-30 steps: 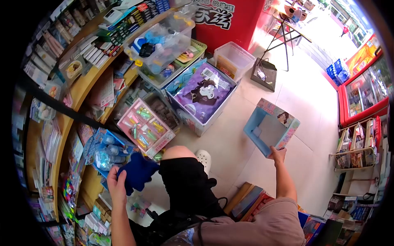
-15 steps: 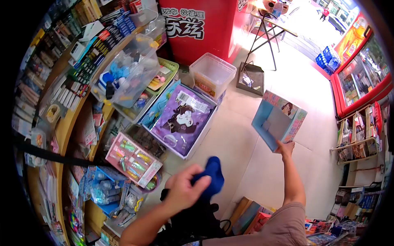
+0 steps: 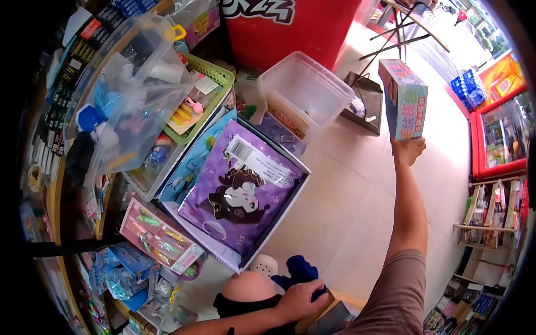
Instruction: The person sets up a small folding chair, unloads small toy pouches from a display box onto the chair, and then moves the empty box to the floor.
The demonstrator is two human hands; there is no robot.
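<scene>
My right hand is stretched out ahead, closed on the bottom edge of a pastel cardboard box. The box is held up off the floor, its printed side with large characters turned partly towards me. My left hand is low by my bare knee, with its fingers curled round a dark blue cloth that bunches out above them. Just left of the cloth a cream clog with holes shows on the floor. Nearest on the left lies a purple packet in an open white box.
A clear plastic bin and a grey tray stand on the floor ahead. Left are a green basket, a pink boxed set and crowded shelves. A red fridge and a rack line the right.
My right hand has raised the box and turned it, so its printed side shows instead of its blue inside. My left hand has moved down and right with the blue cloth. The view has shifted.
</scene>
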